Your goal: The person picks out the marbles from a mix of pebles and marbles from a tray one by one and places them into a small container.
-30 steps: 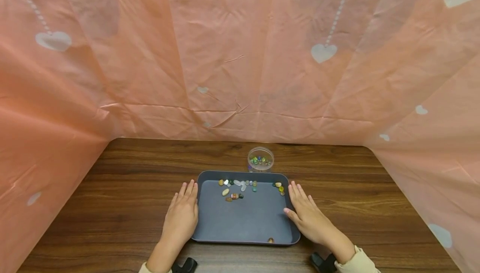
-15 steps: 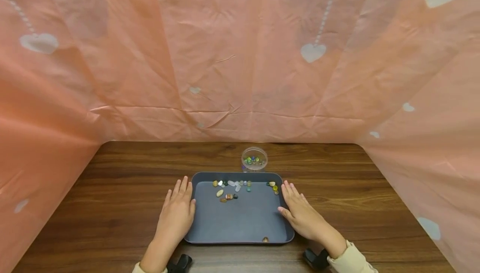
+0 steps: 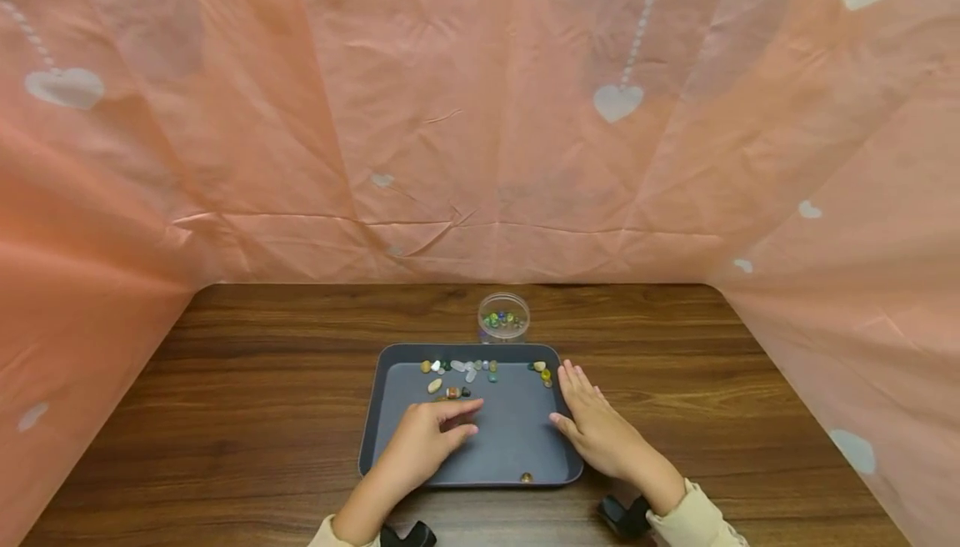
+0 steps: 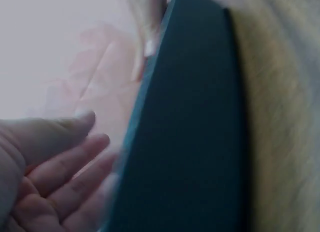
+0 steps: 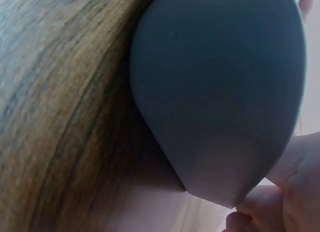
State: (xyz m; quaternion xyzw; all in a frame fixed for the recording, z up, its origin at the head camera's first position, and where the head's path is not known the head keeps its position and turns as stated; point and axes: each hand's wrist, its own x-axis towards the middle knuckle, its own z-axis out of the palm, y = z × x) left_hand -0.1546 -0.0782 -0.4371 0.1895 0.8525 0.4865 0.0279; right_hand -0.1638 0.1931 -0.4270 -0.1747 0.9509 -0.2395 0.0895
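Note:
A dark grey tray (image 3: 517,439) lies on the table and bears several small polished stones and beads (image 3: 463,366), mostly along its far side. Over the tray's left half hovers my left hand (image 3: 420,443), thumb and fingers apart and nothing between them. Just beyond its fingertips sits a banded brown bead (image 3: 453,393). My right hand (image 3: 603,430) rests against the tray's right rim with fingers straight and thumb over the edge. Near that hand's fingertips are yellow beads (image 3: 545,375). A lone brown bead (image 3: 527,477) sits at the tray's near edge. The left wrist view is blurred.
Behind the tray stands a round clear container (image 3: 503,318) with several coloured glass beads. The wooden table (image 3: 247,397) runs back to a pink curtain (image 3: 465,155) that encloses three sides.
My left hand has left the tray's left edge and moved right, over the tray. The right hand stays at the right rim. The head view has shifted slightly.

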